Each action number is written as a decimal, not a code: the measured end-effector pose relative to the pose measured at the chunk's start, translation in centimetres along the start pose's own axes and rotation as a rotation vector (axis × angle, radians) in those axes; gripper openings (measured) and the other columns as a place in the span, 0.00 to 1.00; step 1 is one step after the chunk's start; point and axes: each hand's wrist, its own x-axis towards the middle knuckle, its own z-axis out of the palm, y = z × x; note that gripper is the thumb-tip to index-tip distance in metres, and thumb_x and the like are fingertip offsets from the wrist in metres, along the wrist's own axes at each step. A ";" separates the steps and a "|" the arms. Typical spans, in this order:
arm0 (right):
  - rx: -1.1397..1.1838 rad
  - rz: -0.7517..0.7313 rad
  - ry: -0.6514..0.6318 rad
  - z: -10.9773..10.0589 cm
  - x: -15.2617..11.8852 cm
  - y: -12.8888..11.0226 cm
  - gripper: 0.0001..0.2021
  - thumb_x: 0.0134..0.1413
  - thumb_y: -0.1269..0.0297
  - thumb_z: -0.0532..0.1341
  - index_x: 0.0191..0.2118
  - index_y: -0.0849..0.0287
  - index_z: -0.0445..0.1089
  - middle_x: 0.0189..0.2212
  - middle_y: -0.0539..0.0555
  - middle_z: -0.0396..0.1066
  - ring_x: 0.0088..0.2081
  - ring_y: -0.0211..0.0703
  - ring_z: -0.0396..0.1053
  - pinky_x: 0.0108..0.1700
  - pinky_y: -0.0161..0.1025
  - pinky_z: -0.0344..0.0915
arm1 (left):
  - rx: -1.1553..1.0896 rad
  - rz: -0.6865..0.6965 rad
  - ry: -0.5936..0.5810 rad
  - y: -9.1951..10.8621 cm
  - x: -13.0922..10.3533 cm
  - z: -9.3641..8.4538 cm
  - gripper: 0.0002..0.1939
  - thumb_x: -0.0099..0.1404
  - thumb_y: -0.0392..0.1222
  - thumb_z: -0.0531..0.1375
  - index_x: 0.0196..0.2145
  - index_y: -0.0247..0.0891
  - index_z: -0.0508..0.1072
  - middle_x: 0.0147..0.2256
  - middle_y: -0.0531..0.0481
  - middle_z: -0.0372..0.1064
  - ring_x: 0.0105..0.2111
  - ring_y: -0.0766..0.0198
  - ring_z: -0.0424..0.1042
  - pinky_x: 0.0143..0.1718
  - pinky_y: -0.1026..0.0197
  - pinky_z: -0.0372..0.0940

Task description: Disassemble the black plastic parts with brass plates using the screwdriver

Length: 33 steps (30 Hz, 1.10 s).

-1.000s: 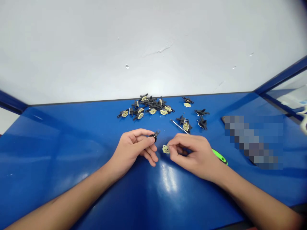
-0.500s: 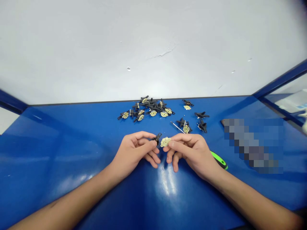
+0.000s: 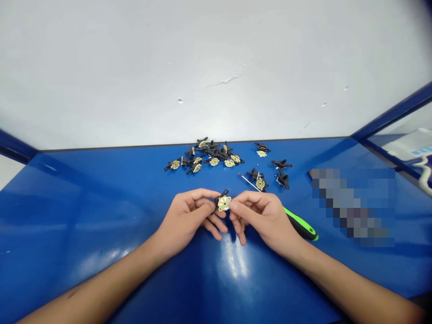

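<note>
My left hand pinches a small black plastic part between thumb and fingers, just above the table. In front of that part is a pale gold metal plate, round with small lugs and a hole in its middle. My right hand has its thumb and forefinger closed on the plate's right edge. Plate and black part overlap in this view; most of the black part is hidden behind the plate and my left fingers. Behind my right hand lies a screwdriver with a green and black handle, its shaft pointing to the far left.
A pile of similar black parts with gold plates sits at the back of the blue table. Several more lie to its right. A pixelated object rests on the right. A white wall rises behind.
My right hand has moved left, carrying the metal plate from beside the black part to in front of it. The plate's face is turned more towards me. More of the screwdriver handle shows.
</note>
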 end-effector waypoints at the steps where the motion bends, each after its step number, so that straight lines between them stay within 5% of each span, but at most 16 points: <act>1: -0.013 -0.002 0.003 0.1 0.0 0.1 0.17 0.56 0.51 0.70 0.30 0.62 0.74 0.17 0.49 0.73 0.14 0.34 0.70 0.18 0.30 0.68 | -0.002 0.001 -0.005 0.0 0.0 0.0 0.14 0.65 0.40 0.67 0.45 0.29 0.74 0.29 0.45 0.79 0.25 0.57 0.82 0.24 0.60 0.78; 19: -0.115 0.036 0.049 0.6 -0.2 0.1 0.18 0.55 0.50 0.69 0.28 0.61 0.71 0.15 0.48 0.71 0.13 0.32 0.65 0.17 0.30 0.62 | -0.005 0.003 -0.083 -0.1 -0.3 0.0 0.13 0.66 0.42 0.66 0.44 0.30 0.76 0.30 0.45 0.78 0.26 0.58 0.81 0.26 0.59 0.77; 26: -0.118 0.030 0.053 1.0 -0.5 -0.1 0.15 0.52 0.56 0.72 0.26 0.60 0.71 0.12 0.44 0.64 0.12 0.27 0.53 0.14 0.28 0.48 | 0.041 0.025 -0.071 -0.2 -0.5 0.2 0.16 0.62 0.45 0.71 0.42 0.32 0.75 0.26 0.48 0.77 0.22 0.58 0.80 0.22 0.61 0.75; 33: -0.137 0.002 -0.020 0.6 -1.0 0.3 0.15 0.60 0.55 0.66 0.28 0.60 0.71 0.16 0.44 0.64 0.16 0.28 0.54 0.16 0.28 0.50 | 0.061 0.011 -0.054 -0.5 -0.6 0.2 0.16 0.62 0.47 0.71 0.40 0.33 0.75 0.24 0.50 0.76 0.20 0.60 0.78 0.20 0.62 0.74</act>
